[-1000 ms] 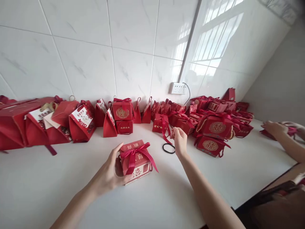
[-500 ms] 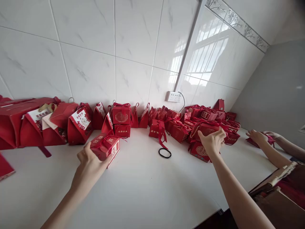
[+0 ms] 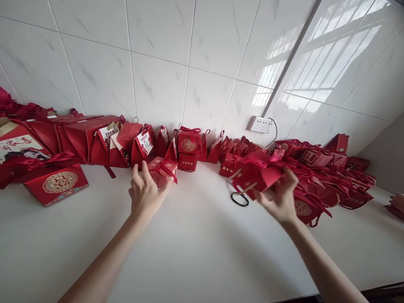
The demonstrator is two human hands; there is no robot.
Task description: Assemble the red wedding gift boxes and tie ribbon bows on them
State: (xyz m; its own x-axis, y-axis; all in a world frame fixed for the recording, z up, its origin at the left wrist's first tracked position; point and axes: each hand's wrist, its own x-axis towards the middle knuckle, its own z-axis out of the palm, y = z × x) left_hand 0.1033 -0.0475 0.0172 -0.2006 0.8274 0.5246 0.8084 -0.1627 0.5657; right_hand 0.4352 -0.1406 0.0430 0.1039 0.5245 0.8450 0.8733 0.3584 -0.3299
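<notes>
My left hand (image 3: pixel 145 194) is closed round the near left side of a red gift box (image 3: pixel 160 164) with a ribbon and gold lettering, its thumb across the front. The box is low at the tabletop, just left of two stacked red boxes (image 3: pixel 188 145). My right hand (image 3: pixel 279 195) grips another red gift box (image 3: pixel 257 172) by its right side, tilted and blurred by motion, with a big red bow on top. That box hangs above a black elastic loop (image 3: pixel 240 199) lying on the white table (image 3: pixel 202 244).
Red gift boxes and bags (image 3: pixel 75 136) line the wall at left. A large bowed box (image 3: pixel 58 181) stands in front of them. More red boxes (image 3: pixel 328 176) are heaped at right. A power strip (image 3: pixel 261 125) is on the wall. Another person's hand (image 3: pixel 398 201) shows at the right edge.
The view has swung left. My left hand has brought its box toward the two stacked boxes. My right hand has taken a bowed box from the right heap and moved it left.
</notes>
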